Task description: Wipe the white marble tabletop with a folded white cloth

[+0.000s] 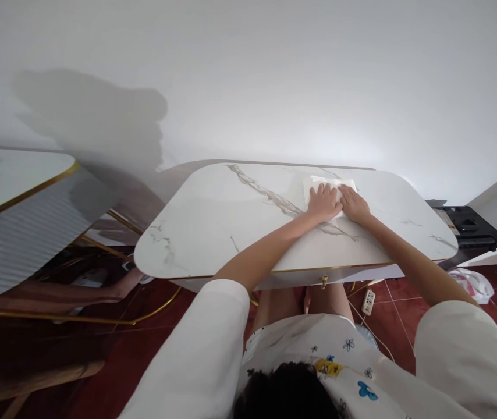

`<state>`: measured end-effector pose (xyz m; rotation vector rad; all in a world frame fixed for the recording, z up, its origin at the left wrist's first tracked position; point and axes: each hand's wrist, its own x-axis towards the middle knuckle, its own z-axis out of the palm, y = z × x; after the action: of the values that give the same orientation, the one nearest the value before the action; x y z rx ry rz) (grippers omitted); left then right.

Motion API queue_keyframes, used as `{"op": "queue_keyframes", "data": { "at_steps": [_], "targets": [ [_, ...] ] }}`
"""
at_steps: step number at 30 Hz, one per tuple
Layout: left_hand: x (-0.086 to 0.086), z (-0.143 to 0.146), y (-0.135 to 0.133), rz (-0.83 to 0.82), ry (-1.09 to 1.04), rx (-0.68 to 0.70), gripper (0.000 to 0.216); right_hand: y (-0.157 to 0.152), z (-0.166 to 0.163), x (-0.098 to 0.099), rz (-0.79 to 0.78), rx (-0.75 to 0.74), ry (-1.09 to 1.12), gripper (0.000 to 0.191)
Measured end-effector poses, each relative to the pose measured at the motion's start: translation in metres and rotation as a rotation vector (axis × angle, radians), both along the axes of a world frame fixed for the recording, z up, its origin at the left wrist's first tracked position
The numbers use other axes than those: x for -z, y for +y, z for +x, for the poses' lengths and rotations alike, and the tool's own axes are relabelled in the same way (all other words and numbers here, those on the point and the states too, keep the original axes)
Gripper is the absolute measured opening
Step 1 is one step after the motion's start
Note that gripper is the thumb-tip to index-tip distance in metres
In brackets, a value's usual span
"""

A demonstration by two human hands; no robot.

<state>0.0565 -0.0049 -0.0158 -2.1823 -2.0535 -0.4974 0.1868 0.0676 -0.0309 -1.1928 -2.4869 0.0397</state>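
A white tissue or thin wipe [339, 181] lies on the right half of a white, marble-patterned table top [200, 221] with rounded corners. My left hand [323, 202] rests flat on the sheet, its fingers spread and pointing away from me. Close beside it, my right hand [354, 203] has its fingers stretched out over the sheet's right part, angled toward the left hand. Both palms face down, and they hide much of the sheet's near side. A small gold knob [324, 282] shows on the table's front, below its gold edge.
A white wall [274, 75] stands right behind the table. Another gold-edged table [17, 174] is at left. A black case [471, 227] sits beyond the right end. On the red tiled floor are a power strip [368, 302] with a cord and a plastic bag [475, 285].
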Motion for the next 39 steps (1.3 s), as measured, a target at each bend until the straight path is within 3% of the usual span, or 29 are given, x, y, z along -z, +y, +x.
{"op": "queue_keyframes", "data": {
  "at_steps": [13, 22, 31, 39],
  "targets": [
    [-0.003, 0.023, -0.072, -0.05, 0.002, 0.04, 0.049, -0.074, 0.031, 0.007, 0.058, -0.006, -0.007, 0.051],
    [-0.004, 0.046, -0.106, -0.064, 0.001, 0.027, 0.051, -0.104, 0.055, 0.009, 0.089, -0.072, -0.024, 0.052],
    [-0.004, 0.065, -0.097, -0.071, -0.011, 0.063, 0.053, -0.101, 0.076, 0.006, 0.087, -0.01, -0.052, 0.051],
    [-0.005, 0.058, -0.039, -0.034, -0.016, 0.077, 0.046, -0.048, 0.066, 0.002, 0.02, 0.087, -0.014, 0.05]
  ]
}}
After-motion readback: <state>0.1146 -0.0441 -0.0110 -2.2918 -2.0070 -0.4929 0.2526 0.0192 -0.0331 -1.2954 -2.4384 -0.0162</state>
